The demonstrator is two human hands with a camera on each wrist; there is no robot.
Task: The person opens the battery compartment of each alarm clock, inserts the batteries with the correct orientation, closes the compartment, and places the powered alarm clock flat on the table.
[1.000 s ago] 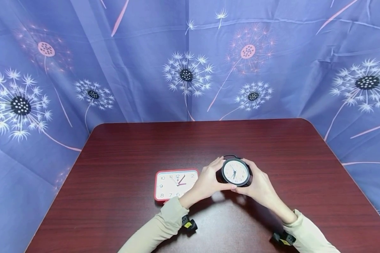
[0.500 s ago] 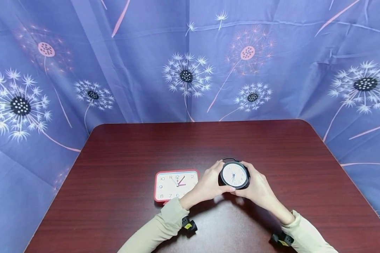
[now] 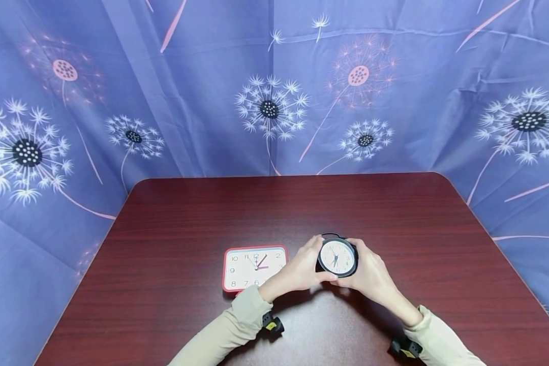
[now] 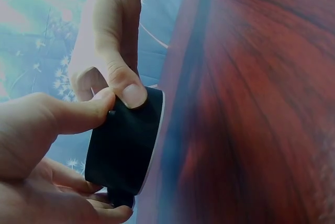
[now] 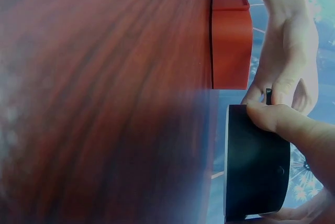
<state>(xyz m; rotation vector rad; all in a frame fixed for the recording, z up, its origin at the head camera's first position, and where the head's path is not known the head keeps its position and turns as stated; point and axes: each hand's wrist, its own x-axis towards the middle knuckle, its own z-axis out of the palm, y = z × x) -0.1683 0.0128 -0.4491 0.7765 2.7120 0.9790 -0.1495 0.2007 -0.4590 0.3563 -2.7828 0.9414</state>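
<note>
A round black alarm clock (image 3: 337, 257) with a white dial and a thin wire handle on top is held between both hands, its face tilted up in the head view. My left hand (image 3: 300, 267) grips its left side, thumb along the lower rim and fingers round the back. The right hand (image 3: 373, 269) grips the other side in the same way, and the two thumbs come close together at the bottom. The left wrist view shows the black casing (image 4: 125, 143) edge-on with a thumb of each hand on it. In the right wrist view the casing (image 5: 256, 161) stands upright.
Left of the hands stands a red rectangular clock (image 3: 242, 269) with a white dial, its lower right part behind the left hand and wrist. Both are over a dark red wood-grain table (image 3: 187, 218). A blue dandelion-print cloth (image 3: 201, 101) hangs behind.
Both hands have drawn the black alarm clock slightly toward the person and a touch to the left. The red clock has stayed in place.
</note>
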